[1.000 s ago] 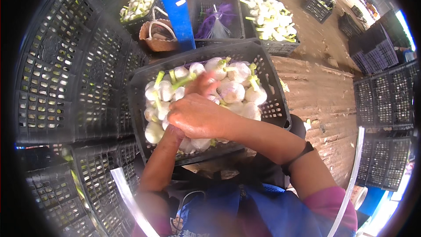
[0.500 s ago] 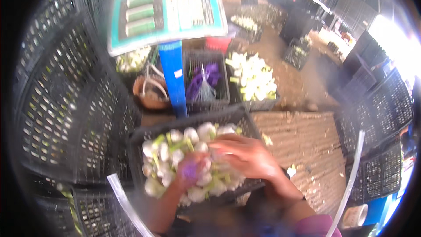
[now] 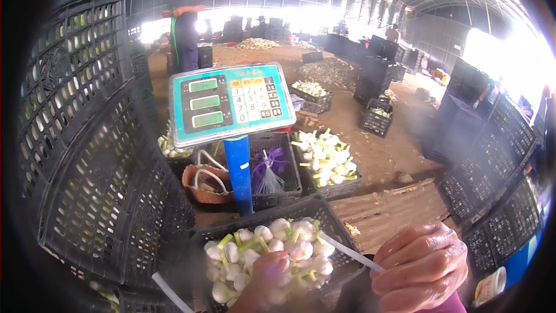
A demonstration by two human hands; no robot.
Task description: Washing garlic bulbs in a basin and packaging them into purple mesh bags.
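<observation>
Garlic bulbs (image 3: 302, 250) with short green stems fill a black plastic crate (image 3: 324, 211) in front of me. Over the bulbs in its middle lies my left hand (image 3: 271, 268), fingers curled together; whether a bulb is inside them is hidden. My right hand (image 3: 420, 266) is raised right of the crate, its fingers wrapped round the end of a pale plastic strip (image 3: 350, 252). That strip slants across the crate's right side. A second pale strip (image 3: 171, 293) hangs at the lower left, apart from both hands.
Behind the crate, a scale display (image 3: 231, 103) stands on a blue post (image 3: 238, 174). Beyond are a brown basket (image 3: 205, 184), a crate with a purple net bag (image 3: 272, 168) and another garlic crate (image 3: 341, 184). Tall crate stacks (image 3: 87, 197) wall the left. A person (image 3: 185, 29) stands far back.
My right hand has left the garlic, moved right and closed on the pale strip, swinging its free end leftward. My left hand stays over the bulbs. The view has tilted up.
</observation>
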